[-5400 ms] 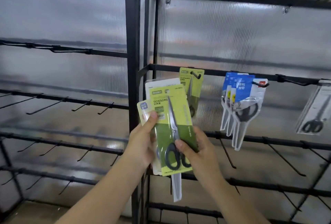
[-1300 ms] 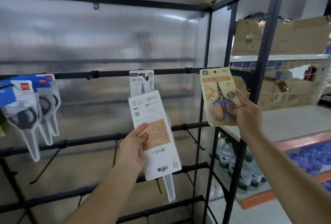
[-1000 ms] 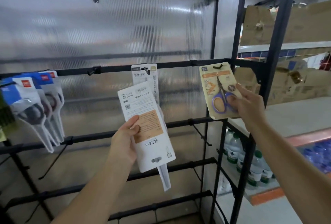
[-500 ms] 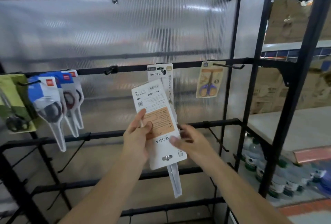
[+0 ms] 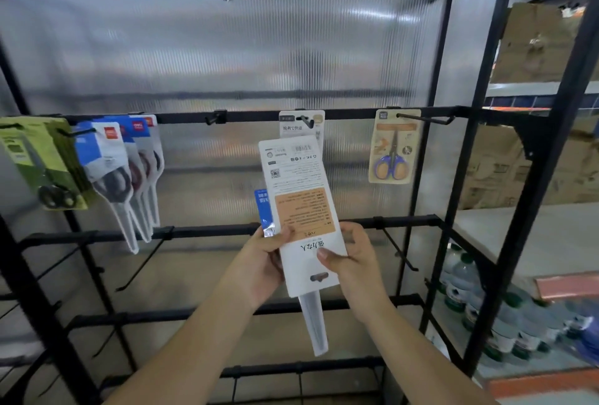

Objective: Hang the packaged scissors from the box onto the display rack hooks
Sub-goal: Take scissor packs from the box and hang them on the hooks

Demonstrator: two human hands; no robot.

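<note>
Both hands hold a white packaged scissors card (image 5: pixel 301 210) upside down in front of the display rack (image 5: pixel 434 113), its hang hole at the bottom: the left hand (image 5: pixel 259 262) pinches its left edge together with a blue-topped pack (image 5: pixel 264 210) behind it, and the right hand (image 5: pixel 353 259) grips its lower right edge. On the rack's upper bar, 1 white pack (image 5: pixel 301 122) hangs just behind the held card, an orange-card pack with blue-handled scissors (image 5: pixel 392 145) hangs near the right end, and blue-topped packs (image 5: pixel 129 171) and green packs (image 5: pixel 42 161) hang toward the left end.
</note>
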